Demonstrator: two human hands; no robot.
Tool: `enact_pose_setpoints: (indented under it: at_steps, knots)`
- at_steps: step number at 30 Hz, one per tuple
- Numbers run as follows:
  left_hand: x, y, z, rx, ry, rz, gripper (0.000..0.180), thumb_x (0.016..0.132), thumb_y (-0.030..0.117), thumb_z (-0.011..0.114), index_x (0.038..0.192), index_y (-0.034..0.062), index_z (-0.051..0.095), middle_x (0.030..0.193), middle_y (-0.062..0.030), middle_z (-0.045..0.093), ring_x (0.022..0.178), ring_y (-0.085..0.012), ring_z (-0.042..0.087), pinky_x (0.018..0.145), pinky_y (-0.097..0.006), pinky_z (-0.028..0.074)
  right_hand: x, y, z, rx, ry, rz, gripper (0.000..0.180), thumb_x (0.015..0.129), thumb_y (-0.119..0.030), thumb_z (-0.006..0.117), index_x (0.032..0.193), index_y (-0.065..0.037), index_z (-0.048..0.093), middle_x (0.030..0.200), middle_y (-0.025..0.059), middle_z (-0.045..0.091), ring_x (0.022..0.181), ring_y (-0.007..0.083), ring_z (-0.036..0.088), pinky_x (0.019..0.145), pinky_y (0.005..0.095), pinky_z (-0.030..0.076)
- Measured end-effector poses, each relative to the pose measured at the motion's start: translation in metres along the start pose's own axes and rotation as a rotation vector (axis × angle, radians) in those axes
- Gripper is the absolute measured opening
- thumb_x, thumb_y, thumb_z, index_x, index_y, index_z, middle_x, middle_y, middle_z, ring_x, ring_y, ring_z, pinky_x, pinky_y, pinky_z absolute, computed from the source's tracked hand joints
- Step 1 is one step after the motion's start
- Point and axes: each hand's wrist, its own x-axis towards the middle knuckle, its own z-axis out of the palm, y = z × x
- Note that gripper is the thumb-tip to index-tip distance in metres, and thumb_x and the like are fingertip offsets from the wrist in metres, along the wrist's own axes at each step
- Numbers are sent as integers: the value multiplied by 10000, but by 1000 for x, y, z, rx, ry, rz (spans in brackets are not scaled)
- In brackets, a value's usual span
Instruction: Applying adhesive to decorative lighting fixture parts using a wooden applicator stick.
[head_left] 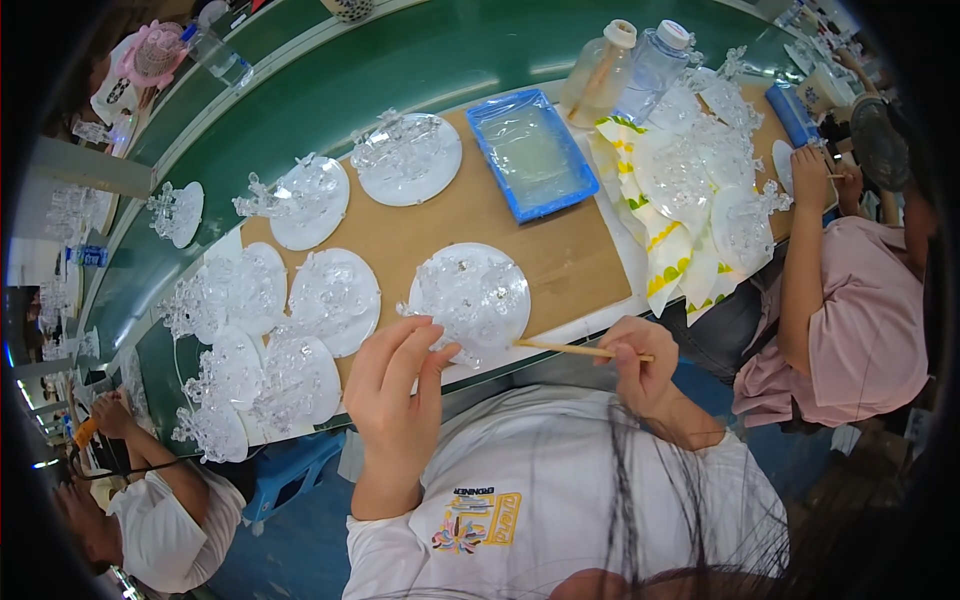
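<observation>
In front of me a white round disc [515, 275] carries a cluster of clear plastic pieces [465, 300]. At its near left edge my left hand [395, 385] is closed, thumb and fingers pinching what looks like a clear plastic piece; its exact shape is hard to make out. My right hand [642, 368] grips a thin wooden stick [565, 348] by its right end. The stick points left, its tip close to the disc's near edge. Whether the tip touches anything cannot be told.
Similar discs [430, 165] with clear pieces stand behind and to the left on brown board [570, 265]. A blue tray [545, 210] with plastic film lies beyond, near two bottles [600, 80]. Patterned sheets [650, 230] and more clear pieces lie right. Co-workers [840, 310] sit on both sides.
</observation>
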Motion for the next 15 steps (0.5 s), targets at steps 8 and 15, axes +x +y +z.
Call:
enact_pose_setpoints:
  at_steps: [8, 15]
  knots:
    - [2, -3, 10, -36, -3, 24, 275, 635, -62, 778, 874, 13, 662, 871, -112, 652, 697, -240, 606, 571, -308, 478, 52, -9, -26, -84, 442, -198, 164, 984, -156, 452, 861, -48, 446, 647, 110, 524, 530, 150, 492, 485, 257, 399]
    - [10, 1, 20, -165, -19, 155, 277, 688, -50, 744, 956, -1, 687, 841, -119, 672, 705, -236, 636, 582, -305, 498, 118, 21, -20, -460, 227, -61, 175, 976, -115, 496, 844, -6, 535, 716, 86, 577, 594, 130, 551, 549, 244, 431]
